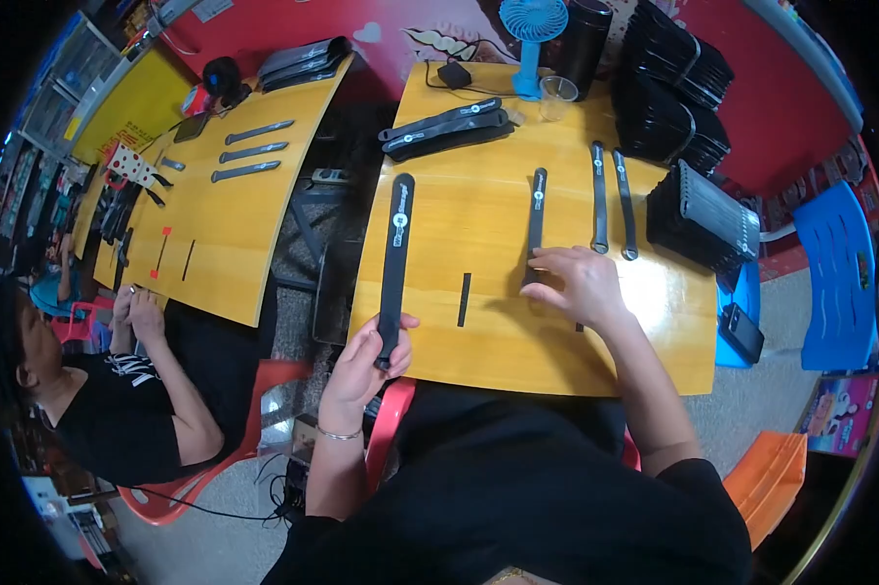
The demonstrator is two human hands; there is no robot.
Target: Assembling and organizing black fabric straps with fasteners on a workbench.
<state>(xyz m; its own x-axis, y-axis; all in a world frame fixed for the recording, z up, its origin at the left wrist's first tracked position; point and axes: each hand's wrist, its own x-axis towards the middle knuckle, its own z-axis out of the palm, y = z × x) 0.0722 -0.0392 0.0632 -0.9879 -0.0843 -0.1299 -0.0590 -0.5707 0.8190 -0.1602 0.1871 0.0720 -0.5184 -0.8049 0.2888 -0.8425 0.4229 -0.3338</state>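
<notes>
My left hand (369, 356) is curled round the near end of a long black strap (395, 263) with white print, its rounded far end pointing away from me. My right hand (587, 283) is loosely bent, thumb apart from the fingers, over the near end of a second strap (537, 219) lying on the yellow wooden surface (429, 346); I cannot tell whether my fingertips grip it or only touch it. To its right, two more straps (600, 200) lie side by side, and a black stack (703, 214) stands beside them. At the far left is a pile of straps (449, 130), and a short black strip (465, 299) shows on the surface between my hands.

I judge the step in hand to be handling straps singly, one held while another is taken up or straightened. The next move probably calls for a light right-hand pinch, with the left grip steady.
</notes>
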